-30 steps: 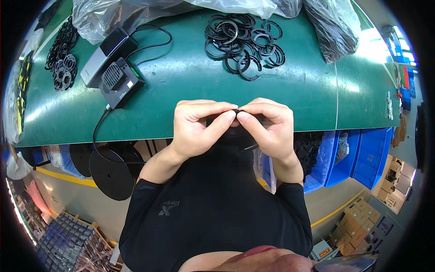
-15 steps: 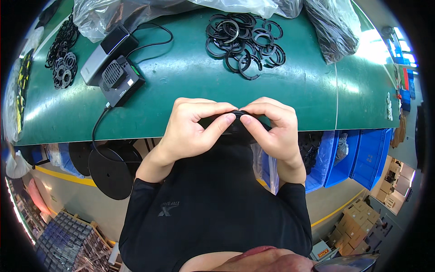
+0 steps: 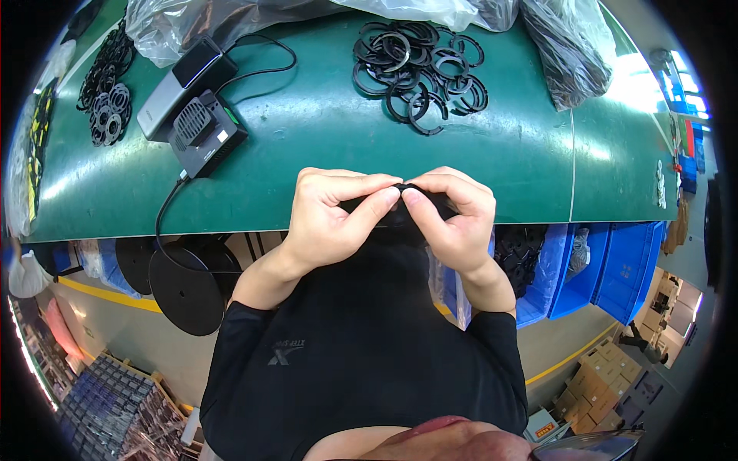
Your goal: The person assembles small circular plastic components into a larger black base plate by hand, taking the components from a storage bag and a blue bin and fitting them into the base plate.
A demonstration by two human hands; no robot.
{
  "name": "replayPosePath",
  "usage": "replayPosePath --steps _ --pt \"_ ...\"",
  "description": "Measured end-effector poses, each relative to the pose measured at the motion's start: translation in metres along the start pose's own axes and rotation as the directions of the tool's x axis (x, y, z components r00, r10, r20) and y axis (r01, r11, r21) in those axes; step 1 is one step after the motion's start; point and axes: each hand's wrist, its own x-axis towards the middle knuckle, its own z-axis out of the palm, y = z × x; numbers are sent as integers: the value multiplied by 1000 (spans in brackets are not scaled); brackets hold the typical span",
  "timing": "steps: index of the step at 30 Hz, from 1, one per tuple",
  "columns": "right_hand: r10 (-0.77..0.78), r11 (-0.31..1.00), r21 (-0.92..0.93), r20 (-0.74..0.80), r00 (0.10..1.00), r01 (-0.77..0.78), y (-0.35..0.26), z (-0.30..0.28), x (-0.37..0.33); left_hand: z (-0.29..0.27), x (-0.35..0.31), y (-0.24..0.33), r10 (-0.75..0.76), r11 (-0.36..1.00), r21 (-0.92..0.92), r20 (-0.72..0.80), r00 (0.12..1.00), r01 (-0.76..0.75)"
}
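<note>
My left hand [image 3: 336, 211] and my right hand [image 3: 455, 215] meet over the front edge of the green table. Thumb and forefinger of each are pinched on one small black curved piece [image 3: 401, 187], with the fingertips nearly touching. Most of that piece is covered by the fingers, and against my black shirt its full outline cannot be made out. Beyond my hands lies a loose pile of black open rings [image 3: 421, 131] on the green table [image 3: 323, 142].
A grey and black device [image 3: 204, 127] with a cable stands left of my hands. Further left is another heap of black rings [image 3: 108, 119]. Clear plastic bags [image 3: 569, 58] lie along the far side. Blue bins [image 3: 626, 265] sit below the table edge at right; black reels [image 3: 184, 296] are at left.
My right hand has shifted slightly left, bringing its fingertips closer to the left hand's. Less of the black curved piece shows between them.
</note>
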Motion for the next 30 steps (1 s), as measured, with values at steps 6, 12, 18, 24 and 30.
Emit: replayPosePath --steps 6,12,18,24,30 --pt "38 999 31 22 999 -38 -1 -3 1 -4 2 2 -53 995 -79 48 997 57" --pt "-112 988 -102 83 990 120 4 -14 8 1 3 7 -176 966 -181 77 981 187" --pt "-128 979 -147 83 988 139 2 -13 5 1 3 5 -54 999 -3 58 997 54" --pt "-144 985 -86 79 986 151 6 -12 5 0 0 1 -42 999 20 47 998 41" --pt "-9 1000 24 79 997 7 5 -7 0 -1 0 1 -51 998 -20 37 998 52"
